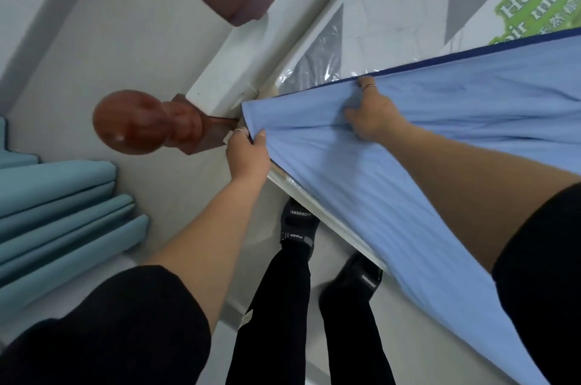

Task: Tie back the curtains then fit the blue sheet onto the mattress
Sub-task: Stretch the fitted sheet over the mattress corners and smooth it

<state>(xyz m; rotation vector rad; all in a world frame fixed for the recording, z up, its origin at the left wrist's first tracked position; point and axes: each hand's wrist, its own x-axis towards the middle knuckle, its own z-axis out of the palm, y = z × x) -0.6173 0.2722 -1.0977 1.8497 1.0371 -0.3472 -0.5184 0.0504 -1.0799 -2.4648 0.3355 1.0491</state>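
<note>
Presently, in the head view, we find the left hand pinching the corner of the blue sheet beside the wooden bedpost. The right hand clutches a bunch near the dark hem, evidently to stretch it over the mattress corner it drapes. Teal folds at left are probably the curtains.

light: even, soft indoor | shadows: faint | glare: mattress plastic | edges: wide-angle bending, slightly soft
</note>
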